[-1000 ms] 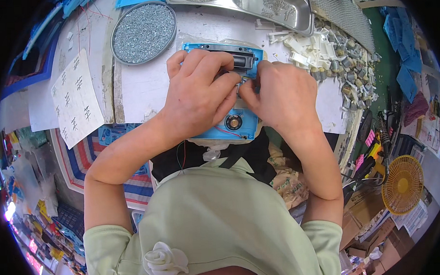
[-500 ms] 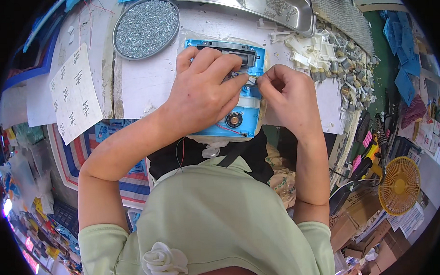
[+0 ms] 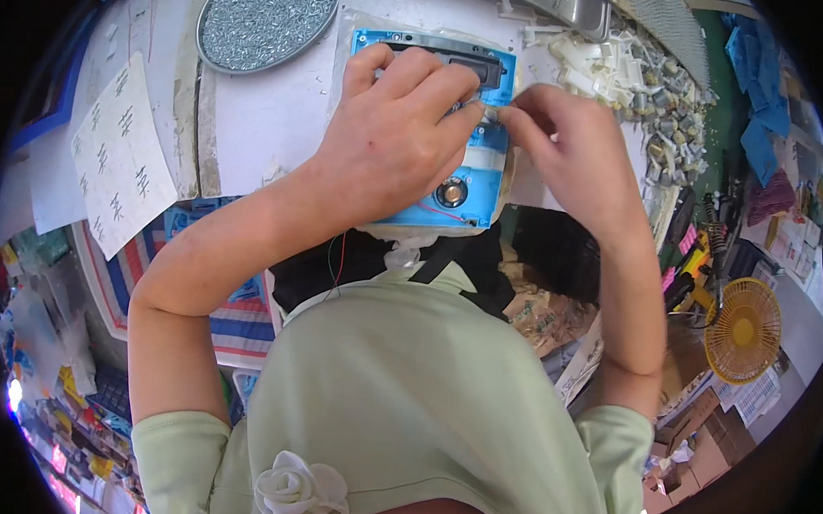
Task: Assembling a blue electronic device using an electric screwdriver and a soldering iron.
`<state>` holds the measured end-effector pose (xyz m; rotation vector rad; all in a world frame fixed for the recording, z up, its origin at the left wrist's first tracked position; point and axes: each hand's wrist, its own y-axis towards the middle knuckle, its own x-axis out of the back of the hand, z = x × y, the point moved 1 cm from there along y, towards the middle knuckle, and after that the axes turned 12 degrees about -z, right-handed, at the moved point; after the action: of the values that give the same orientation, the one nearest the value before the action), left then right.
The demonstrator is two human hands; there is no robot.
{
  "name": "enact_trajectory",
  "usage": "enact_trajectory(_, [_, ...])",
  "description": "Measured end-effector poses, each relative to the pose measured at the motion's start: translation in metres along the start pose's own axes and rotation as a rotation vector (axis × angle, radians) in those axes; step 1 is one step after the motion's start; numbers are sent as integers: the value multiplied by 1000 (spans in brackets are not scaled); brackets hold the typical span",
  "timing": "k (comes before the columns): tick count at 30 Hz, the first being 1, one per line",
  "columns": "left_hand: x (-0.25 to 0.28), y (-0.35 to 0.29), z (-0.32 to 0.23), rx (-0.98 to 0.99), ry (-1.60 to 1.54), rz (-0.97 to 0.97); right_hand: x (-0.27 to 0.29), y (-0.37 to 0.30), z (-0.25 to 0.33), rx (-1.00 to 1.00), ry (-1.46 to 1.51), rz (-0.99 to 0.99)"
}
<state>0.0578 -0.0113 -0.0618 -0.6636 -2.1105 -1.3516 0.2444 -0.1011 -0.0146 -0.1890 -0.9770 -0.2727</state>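
Note:
A blue plastic housing [image 3: 486, 168] lies on a clear plastic bag at the table's front edge. A small round speaker [image 3: 451, 193] with a red wire sits in its lower part, and a dark grey strip [image 3: 483, 70] crosses its upper part. My left hand [image 3: 403, 135] reaches over the housing with bent fingers, thumb and forefinger pressed at its middle. From the right, my right hand [image 3: 566, 147] pinches close to those fingertips. Between the two hands shows a small pale piece [image 3: 491, 115]; the fingers hide most of it.
A round tray of small screws [image 3: 267, 25] stands at the back left, a metal tray [image 3: 584, 6] at the back right. White plastic parts [image 3: 595, 65] and small motors [image 3: 674, 125] lie heaped on the right. A paper sheet [image 3: 122, 158] lies left. A yellow fan [image 3: 743, 330] is far right.
The view has shifted, so the table appears higher in the picture. Both hands stay at the middle of the housing, with the right hand's fingers still pinched there.

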Motion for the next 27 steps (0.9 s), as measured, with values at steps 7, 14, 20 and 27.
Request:
enact_trajectory(7, [-2, 2, 1, -1, -39, -1, -15, -16, -10, -488, 548, -94])
enact_trajectory(14, [0, 1, 1, 22, -43, 23, -22, -17, -6, -433, 415, -157])
enact_trajectory(20, [1, 2, 1, 20, -29, 43, -30, -21, 3, -354, 326, -279])
enact_trajectory(27, [2, 4, 0, 27, -38, 56, -47, -26, -10, -378, 513, -339])
